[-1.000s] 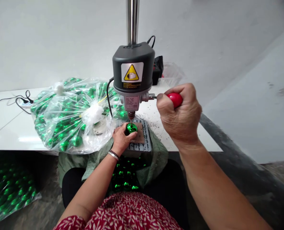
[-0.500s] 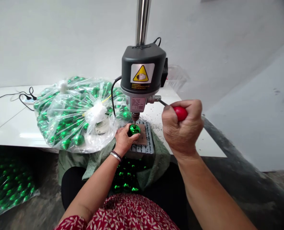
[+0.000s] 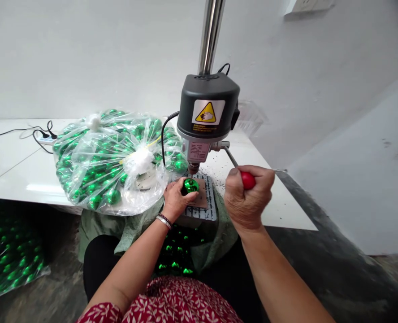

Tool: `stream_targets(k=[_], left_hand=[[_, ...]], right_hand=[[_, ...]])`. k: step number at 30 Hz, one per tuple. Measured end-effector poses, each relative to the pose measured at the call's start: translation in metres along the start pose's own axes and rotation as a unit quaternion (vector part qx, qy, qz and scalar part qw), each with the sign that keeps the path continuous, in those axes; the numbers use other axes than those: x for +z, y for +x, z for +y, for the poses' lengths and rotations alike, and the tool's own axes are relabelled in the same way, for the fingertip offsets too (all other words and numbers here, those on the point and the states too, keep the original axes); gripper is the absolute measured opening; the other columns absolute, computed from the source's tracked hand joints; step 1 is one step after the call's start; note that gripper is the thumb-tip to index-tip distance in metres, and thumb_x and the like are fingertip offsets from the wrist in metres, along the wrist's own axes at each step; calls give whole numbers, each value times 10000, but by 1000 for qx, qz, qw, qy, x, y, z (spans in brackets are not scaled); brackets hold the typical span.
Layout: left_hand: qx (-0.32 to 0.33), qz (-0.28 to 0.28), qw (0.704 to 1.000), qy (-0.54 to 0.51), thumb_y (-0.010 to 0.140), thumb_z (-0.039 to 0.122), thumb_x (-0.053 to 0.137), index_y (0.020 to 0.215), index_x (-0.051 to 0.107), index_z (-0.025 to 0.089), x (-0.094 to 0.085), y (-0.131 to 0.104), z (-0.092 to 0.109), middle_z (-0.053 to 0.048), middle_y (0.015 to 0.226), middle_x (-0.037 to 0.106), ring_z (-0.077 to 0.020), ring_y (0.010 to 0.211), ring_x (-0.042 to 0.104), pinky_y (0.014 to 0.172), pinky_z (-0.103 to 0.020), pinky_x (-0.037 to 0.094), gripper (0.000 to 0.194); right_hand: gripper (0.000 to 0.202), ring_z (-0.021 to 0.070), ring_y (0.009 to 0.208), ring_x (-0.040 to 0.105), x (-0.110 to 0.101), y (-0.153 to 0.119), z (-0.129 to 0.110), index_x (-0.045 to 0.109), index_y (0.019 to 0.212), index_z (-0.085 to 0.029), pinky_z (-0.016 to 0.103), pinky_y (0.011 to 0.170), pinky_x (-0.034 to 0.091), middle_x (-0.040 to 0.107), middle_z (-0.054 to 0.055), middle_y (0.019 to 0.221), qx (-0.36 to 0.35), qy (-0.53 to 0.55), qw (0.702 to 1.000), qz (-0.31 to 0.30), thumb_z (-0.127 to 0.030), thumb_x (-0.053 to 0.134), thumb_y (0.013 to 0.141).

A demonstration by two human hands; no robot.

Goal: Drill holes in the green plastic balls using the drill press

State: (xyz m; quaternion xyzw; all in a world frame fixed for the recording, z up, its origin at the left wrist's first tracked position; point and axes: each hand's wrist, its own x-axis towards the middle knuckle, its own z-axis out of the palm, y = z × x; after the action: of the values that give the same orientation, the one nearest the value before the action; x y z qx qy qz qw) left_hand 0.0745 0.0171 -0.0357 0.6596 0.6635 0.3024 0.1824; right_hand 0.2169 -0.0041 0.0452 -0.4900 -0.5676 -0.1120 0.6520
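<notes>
A shiny green ball [image 3: 191, 185] sits on a brown board [image 3: 202, 197] on the base of a drill press [image 3: 207, 105]. My left hand [image 3: 177, 197] grips the ball from its left and front, with thumb and fingers round it. Right above the ball is the drill chuck [image 3: 193, 168]; whether the bit touches the ball I cannot tell. My right hand [image 3: 248, 195] is closed round the feed lever [image 3: 231, 157], and its red knob [image 3: 248, 180] shows between thumb and fingers.
Clear plastic bags of green balls [image 3: 98, 166] lie on the white table [image 3: 14, 179] at left. Another bag [image 3: 10, 255] rests on the floor. More green balls [image 3: 174, 255] are below the drill base, by a green cloth [image 3: 215, 242]. A power strip [image 3: 47, 138] stands at far left.
My right hand has pulled the lever's red knob lower. The view has shifted, so the press sits further right and lower in the picture. My left hand still holds the ball.
</notes>
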Motion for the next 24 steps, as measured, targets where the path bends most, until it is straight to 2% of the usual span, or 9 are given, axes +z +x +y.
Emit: stream_targets(k=[4,6,8,11,13,15,17,20,24], left_hand=[[-4,7,1000,28,824,257,623,961,724,176,5,9,2,-85,922,706,-243,979,604,939,-392,432,188],[1,20,1000,25,848,185,551,884,723,158,3,1,-2,-100,908,715,-236,949,625,937,-394,453,178],[26,50,998,-3,847,131,497,983,708,160,-4,-26,-16,-106,974,725,-230,969,641,941,-388,479,253],[16,103,994,-39,874,206,457,1104,685,162,-18,-93,-54,-120,1076,725,-226,1005,671,947,-388,521,327],[-29,76,995,-57,857,291,491,1055,713,175,-27,-137,-80,-104,1038,748,-227,962,703,888,-372,567,319],[-79,39,993,-83,829,328,498,1042,726,179,-32,-163,-99,-89,998,763,-225,930,722,857,-360,591,345],[-114,21,988,-105,802,359,502,1039,732,171,-33,-171,-107,-91,989,768,-232,927,729,864,-368,594,381],[-129,8,982,-138,769,413,518,1019,744,166,-30,-163,-108,-100,1010,767,-247,953,727,902,-383,581,418],[-144,-11,975,-171,738,461,546,997,755,173,-23,-157,-109,-101,1015,768,-261,966,724,924,-384,569,441]], right_hand=[[113,72,679,578,-1,-3,4,520,877,-183,206,641,461,601,-8,759,-27,3,1000,-2,-286,551,844],[122,73,657,564,-4,4,2,521,867,-185,208,626,451,597,-10,742,-23,-1,1000,-7,-302,548,844],[142,77,619,535,-8,14,-3,521,849,-189,217,599,434,587,-11,713,-8,-10,999,-31,-329,542,841],[195,89,574,491,-14,31,-12,505,807,-198,237,566,409,556,-8,668,30,-20,996,-84,-391,518,828],[219,98,570,475,-17,42,-17,495,793,-206,250,565,402,540,-1,654,57,-26,992,-107,-424,500,816],[226,105,573,464,-18,52,-20,489,789,-213,260,573,393,533,4,650,75,-34,989,-126,-438,487,806],[229,109,580,455,-16,66,-23,489,787,-215,265,583,379,530,6,645,88,-48,984,-149,-444,483,799],[256,107,574,425,-8,91,-26,493,771,-206,262,589,349,511,-2,611,91,-64,978,-176,-460,467,795],[278,97,584,380,8,124,-25,520,745,-186,248,611,329,483,-10,579,63,-76,979,-177,-451,458,798]])
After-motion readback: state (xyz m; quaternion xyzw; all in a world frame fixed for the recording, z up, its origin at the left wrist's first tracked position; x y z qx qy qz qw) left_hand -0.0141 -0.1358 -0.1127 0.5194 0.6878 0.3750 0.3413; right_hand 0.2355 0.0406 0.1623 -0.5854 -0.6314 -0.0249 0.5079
